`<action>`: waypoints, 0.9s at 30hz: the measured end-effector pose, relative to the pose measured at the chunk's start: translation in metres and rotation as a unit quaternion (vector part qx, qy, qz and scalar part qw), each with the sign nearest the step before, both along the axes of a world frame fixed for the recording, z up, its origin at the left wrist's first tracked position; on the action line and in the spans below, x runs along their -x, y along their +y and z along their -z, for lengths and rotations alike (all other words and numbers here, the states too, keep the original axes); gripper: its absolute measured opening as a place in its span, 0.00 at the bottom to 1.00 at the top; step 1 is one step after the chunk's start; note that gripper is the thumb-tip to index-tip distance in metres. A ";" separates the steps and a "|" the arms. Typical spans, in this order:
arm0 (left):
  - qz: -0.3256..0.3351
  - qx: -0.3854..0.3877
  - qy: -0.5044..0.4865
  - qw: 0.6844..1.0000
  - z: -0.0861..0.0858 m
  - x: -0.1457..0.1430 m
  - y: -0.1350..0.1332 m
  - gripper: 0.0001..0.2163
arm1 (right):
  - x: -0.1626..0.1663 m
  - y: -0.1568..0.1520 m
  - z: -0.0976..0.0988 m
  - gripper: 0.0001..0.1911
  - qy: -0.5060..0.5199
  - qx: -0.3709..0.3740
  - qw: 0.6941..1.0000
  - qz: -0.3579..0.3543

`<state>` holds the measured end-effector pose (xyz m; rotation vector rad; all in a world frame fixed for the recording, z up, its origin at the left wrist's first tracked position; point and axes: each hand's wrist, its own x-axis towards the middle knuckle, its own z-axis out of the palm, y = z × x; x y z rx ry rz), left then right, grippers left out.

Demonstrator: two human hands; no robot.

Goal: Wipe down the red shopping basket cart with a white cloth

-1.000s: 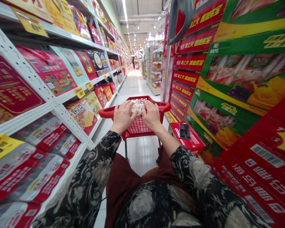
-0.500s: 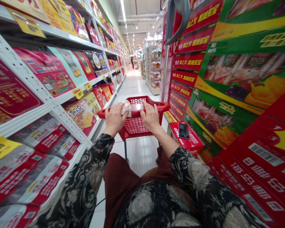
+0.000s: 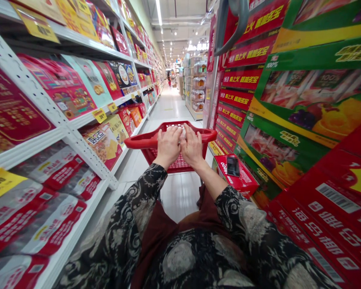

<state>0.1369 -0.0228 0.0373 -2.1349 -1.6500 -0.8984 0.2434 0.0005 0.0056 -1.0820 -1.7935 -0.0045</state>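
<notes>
A red plastic shopping cart point(image 3: 141, 141) stands in the aisle right in front of me. My left hand point(image 3: 167, 146) and my right hand point(image 3: 191, 146) sit side by side on the middle of its near rim, fingers curled over the edge. A bit of a pale crumpled wrapper point(image 3: 182, 135) shows between the two hands; which hand grips it I cannot make out. Both sleeves are dark with a pale swirl pattern.
White shelves point(image 3: 36, 144) with boxed goods and yellow price tags line the left. Stacked red and green cartons point(image 3: 291, 120) rise close on the right. A black phone point(image 3: 232, 165) lies on a low red carton. The tiled aisle point(image 3: 171, 108) runs ahead.
My left hand, which held the pale wrapper apart on the rim, has slid right to meet my right hand. The wrapper is now mostly hidden between them.
</notes>
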 end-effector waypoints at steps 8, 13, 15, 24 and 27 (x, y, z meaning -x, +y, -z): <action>-0.041 -0.006 -0.017 0.999 -0.001 0.038 -0.004 0.19 | -0.009 0.005 -0.001 0.26 0.012 -0.011 1.000 0.008; -0.055 0.004 -0.024 0.998 -0.007 0.022 -0.004 0.17 | -0.017 0.007 -0.004 0.25 0.017 -0.008 0.999 0.039; -0.012 -0.002 0.017 1.000 -0.004 0.006 -0.004 0.16 | -0.017 0.007 -0.005 0.24 0.001 -0.009 0.999 0.040; -0.062 -0.028 0.009 0.998 0.008 0.044 -0.013 0.17 | -0.022 0.008 0.000 0.20 -0.053 -0.006 0.996 0.065; -0.103 -0.026 -0.016 0.994 0.005 0.059 -0.015 0.17 | -0.023 0.008 0.001 0.20 -0.052 -0.013 0.996 0.067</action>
